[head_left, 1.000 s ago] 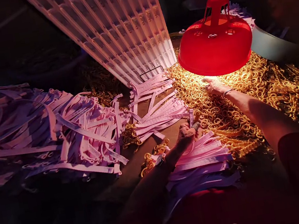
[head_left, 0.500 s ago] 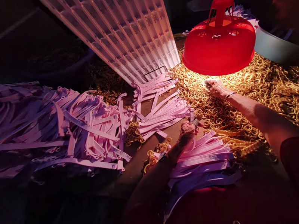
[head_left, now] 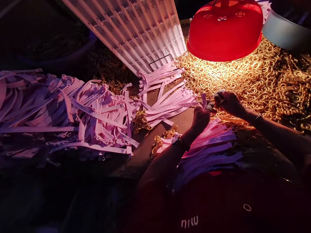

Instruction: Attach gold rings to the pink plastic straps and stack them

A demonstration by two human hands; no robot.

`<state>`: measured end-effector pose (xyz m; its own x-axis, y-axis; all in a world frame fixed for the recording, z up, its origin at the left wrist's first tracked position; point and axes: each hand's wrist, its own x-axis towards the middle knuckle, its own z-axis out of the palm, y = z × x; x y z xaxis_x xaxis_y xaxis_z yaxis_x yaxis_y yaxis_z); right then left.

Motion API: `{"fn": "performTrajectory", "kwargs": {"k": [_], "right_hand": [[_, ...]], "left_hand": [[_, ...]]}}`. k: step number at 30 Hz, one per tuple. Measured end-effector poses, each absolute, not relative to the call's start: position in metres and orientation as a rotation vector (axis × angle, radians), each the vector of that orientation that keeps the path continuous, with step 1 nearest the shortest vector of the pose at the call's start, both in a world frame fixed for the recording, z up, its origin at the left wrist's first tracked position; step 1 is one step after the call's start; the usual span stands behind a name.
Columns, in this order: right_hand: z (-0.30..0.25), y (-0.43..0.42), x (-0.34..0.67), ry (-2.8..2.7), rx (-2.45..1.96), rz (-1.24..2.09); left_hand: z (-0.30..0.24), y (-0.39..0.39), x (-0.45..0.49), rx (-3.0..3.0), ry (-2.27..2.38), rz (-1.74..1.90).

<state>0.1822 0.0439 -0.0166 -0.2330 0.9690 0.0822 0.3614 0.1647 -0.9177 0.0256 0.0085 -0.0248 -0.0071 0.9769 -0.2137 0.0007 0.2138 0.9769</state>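
Observation:
A pink fabric strap is pinched in my left hand, its short end standing up above the fingertips. My right hand is close beside it on the right, fingers pressed together; whatever they hold is too small and dark to make out. Both hands have grey wraps around finger ends. Below them lies a fanned stack of pink straps. Just behind spreads a heap of gold-coloured rings, brightly lit. Another fanned bundle of straps lies left of my left hand, with gold rings at its left end.
A red lamp hangs low over the rings. A ribbed pale panel leans at the back. A large tangled pile of pink straps fills the left. At the right back stands a pale blue basin.
My right hand has come back from the ring heap under the lamp to beside my left hand. My left hand still grips a strap, now with its end upright. The view has tilted down slightly.

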Motion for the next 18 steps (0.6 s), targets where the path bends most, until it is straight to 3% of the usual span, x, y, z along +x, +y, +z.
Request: {"fn": "performTrajectory", "kwargs": {"k": [8, 18], "right_hand": [[-0.011, 0.035, 0.182, -1.593, -1.176, 1.336], [-0.015, 0.039, 0.189, -1.68, -1.237, 1.245]], "left_hand": [[-0.014, 0.006, 0.022, 1.166, 1.468, 0.954], [0.003, 0.02, 0.025, 1.283, 1.467, 0.781]]}}
